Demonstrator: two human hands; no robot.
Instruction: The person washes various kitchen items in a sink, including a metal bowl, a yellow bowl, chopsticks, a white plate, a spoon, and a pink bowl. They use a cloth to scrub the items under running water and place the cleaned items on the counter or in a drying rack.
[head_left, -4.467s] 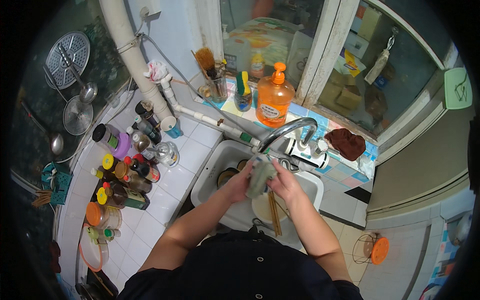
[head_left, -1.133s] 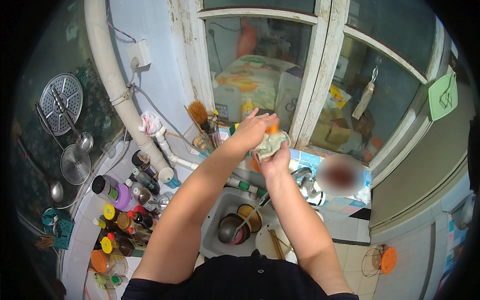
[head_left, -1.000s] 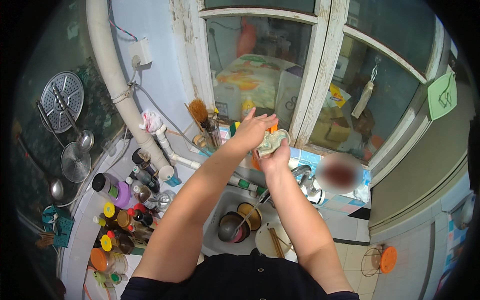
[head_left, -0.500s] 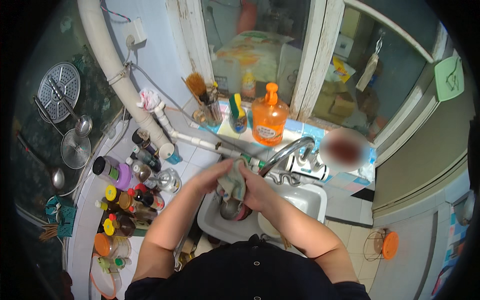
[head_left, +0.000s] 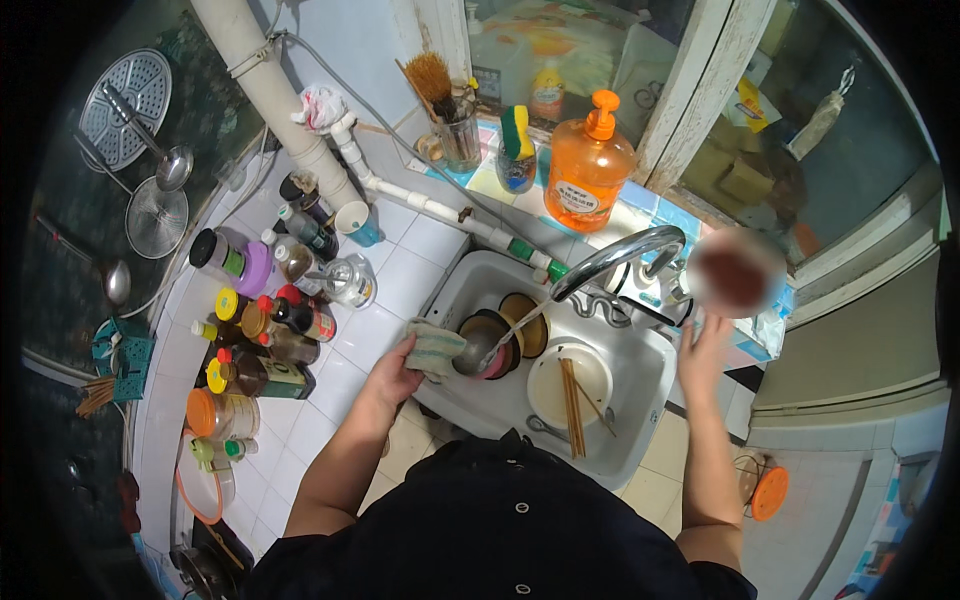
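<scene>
My left hand (head_left: pixel 396 374) grips a pale green and white cloth (head_left: pixel 436 350) at the left side of the grey sink (head_left: pixel 652 385). In the sink, bowls with dark brown insides (head_left: pixel 524 322) lean together beside a rounded grey metal piece (head_left: pixel 472 356). Water runs from the curved chrome faucet (head_left: pixel 625 243) down onto them. A white bowl (head_left: pixel 545 385) holds wooden chopsticks (head_left: pixel 573 410), and a spoon (head_left: pixel 541 428) lies below it. My right hand (head_left: pixel 706 345) reaches beside the faucet base with thumb and finger apart; blurring hides whether the fingertips touch anything.
Behind the sink stand an orange pump bottle (head_left: pixel 590 175), a sponge (head_left: pixel 516 132) in a holder and a glass with brushes (head_left: pixel 459 140). Seasoning bottles and jars (head_left: pixel 268 335) crowd the left counter. A blurred reddish item (head_left: pixel 738 275) sits at the right ledge.
My hands have separated: the left keeps the cloth and moved to the sink's left side, the right went to the faucet base. Water now runs, and the view has shifted.
</scene>
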